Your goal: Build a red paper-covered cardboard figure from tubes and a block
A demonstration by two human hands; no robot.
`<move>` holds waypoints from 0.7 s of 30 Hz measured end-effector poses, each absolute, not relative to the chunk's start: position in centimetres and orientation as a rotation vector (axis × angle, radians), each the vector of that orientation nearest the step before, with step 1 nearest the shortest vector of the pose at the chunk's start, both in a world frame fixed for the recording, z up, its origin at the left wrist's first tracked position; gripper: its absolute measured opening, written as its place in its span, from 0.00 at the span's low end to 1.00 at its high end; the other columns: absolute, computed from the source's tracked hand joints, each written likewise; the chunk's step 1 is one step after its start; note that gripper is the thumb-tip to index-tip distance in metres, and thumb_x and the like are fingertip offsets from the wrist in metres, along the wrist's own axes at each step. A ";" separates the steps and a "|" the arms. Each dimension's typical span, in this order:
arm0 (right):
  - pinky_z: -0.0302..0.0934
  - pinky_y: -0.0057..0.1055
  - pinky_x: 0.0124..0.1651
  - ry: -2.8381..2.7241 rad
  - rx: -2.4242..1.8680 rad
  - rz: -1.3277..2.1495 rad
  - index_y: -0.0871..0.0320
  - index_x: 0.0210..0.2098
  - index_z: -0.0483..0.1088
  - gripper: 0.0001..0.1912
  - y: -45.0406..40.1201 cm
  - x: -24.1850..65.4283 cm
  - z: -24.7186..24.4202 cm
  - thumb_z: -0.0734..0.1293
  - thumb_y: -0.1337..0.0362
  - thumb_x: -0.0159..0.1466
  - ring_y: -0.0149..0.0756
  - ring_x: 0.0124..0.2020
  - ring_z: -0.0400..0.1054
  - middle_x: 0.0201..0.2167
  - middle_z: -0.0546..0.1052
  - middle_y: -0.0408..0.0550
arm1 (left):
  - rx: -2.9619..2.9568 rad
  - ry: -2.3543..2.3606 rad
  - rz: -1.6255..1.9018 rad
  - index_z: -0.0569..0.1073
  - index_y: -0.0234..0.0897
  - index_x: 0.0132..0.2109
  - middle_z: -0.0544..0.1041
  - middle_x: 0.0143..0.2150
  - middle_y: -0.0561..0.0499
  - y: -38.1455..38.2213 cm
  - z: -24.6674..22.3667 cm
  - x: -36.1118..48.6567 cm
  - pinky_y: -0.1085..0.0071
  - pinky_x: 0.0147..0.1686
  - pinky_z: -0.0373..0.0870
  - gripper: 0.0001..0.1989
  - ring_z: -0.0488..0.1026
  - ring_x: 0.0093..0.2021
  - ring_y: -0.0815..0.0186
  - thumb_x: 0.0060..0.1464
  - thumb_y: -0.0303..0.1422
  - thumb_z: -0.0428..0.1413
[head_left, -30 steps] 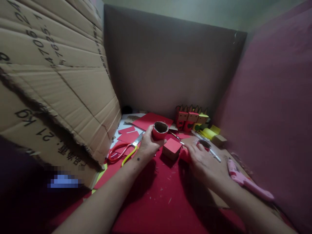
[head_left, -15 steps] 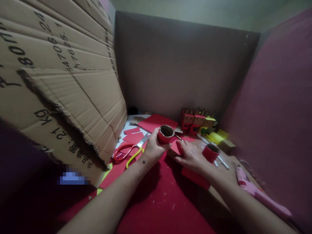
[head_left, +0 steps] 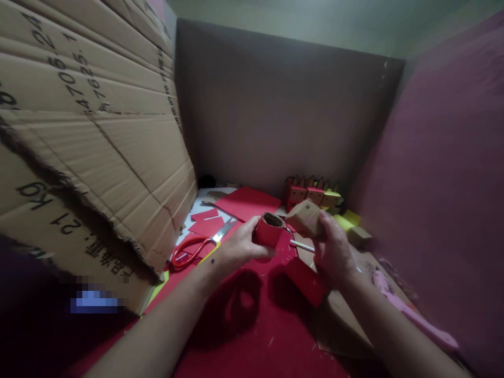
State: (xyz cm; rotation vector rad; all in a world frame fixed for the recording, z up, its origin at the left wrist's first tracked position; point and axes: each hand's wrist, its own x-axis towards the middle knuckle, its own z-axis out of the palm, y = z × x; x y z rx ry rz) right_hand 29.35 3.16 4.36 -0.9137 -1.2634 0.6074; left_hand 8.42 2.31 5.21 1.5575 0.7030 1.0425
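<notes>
My left hand (head_left: 246, 244) is wrapped round a short red-covered cardboard tube (head_left: 269, 234), its open brown end facing up. In my right hand (head_left: 334, 249) is a small brown cardboard box (head_left: 305, 216) with a dark dot on its face, gripped at its right side and raised off the table close to the tube. Below the right hand lies a red folded paper piece (head_left: 306, 279). Scissors (head_left: 214, 240) with red and yellow handles rest left of my left hand. A white pen (head_left: 302, 245) is partly hidden behind my right hand.
Red paper sheets (head_left: 252, 203) lie at the back. Several small red and yellow box figures (head_left: 313, 193) stand by the rear wall. A pink glue gun (head_left: 413, 312) lies at the right, and a large cardboard panel (head_left: 118, 142) rises at the left.
My right hand has lifted the small box off the table and turned it so its brown side shows. My left hand still holds the tube, now slightly lower.
</notes>
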 end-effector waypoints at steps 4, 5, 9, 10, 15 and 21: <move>0.64 0.40 0.47 -1.157 -0.752 0.760 0.54 0.42 0.68 0.16 3.9 28.9 4.8 0.62 0.52 0.61 0.41 0.43 0.70 0.40 0.76 0.46 | 1.564 0.653 0.889 0.69 0.36 0.43 0.70 0.33 0.54 2.0 5.0 8.7 0.74 0.30 0.64 0.20 0.67 0.31 0.68 0.39 0.26 0.62; 0.64 0.39 0.47 -1.143 -0.718 0.790 0.54 0.43 0.68 0.15 4.0 28.7 4.9 0.62 0.52 0.61 0.39 0.43 0.71 0.40 0.76 0.45 | 1.550 0.647 0.865 0.69 0.36 0.44 0.71 0.34 0.53 1.9 4.8 8.8 0.73 0.31 0.64 0.21 0.68 0.32 0.67 0.38 0.26 0.62; 0.65 0.35 0.45 -1.149 -0.643 0.885 0.53 0.44 0.68 0.16 3.8 28.2 5.7 0.67 0.55 0.59 0.37 0.40 0.71 0.39 0.76 0.45 | 1.491 0.640 0.831 0.69 0.36 0.43 0.72 0.34 0.52 1.8 4.2 9.3 0.72 0.31 0.65 0.21 0.70 0.32 0.66 0.38 0.25 0.62; 0.65 0.35 0.44 -1.158 -0.635 0.904 0.53 0.44 0.69 0.16 3.6 28.1 5.9 0.68 0.55 0.58 0.37 0.40 0.71 0.39 0.76 0.45 | 1.478 0.636 0.826 0.70 0.36 0.42 0.72 0.34 0.52 1.7 4.2 9.4 0.72 0.31 0.65 0.20 0.70 0.32 0.66 0.39 0.25 0.62; 0.64 0.35 0.45 -1.185 -0.612 0.975 0.54 0.44 0.70 0.16 3.1 27.5 6.6 0.69 0.56 0.57 0.37 0.39 0.71 0.40 0.77 0.46 | 1.383 0.553 0.819 0.72 0.36 0.45 0.76 0.41 0.46 1.5 4.0 9.7 0.67 0.38 0.68 0.19 0.73 0.39 0.62 0.43 0.30 0.63; 0.65 0.38 0.45 -1.174 -0.628 1.002 0.56 0.43 0.69 0.17 3.1 27.0 6.5 0.68 0.55 0.57 0.40 0.40 0.72 0.39 0.77 0.47 | 1.359 0.548 0.824 0.73 0.35 0.46 0.76 0.43 0.43 1.5 3.3 9.9 0.63 0.41 0.70 0.19 0.73 0.43 0.56 0.44 0.33 0.64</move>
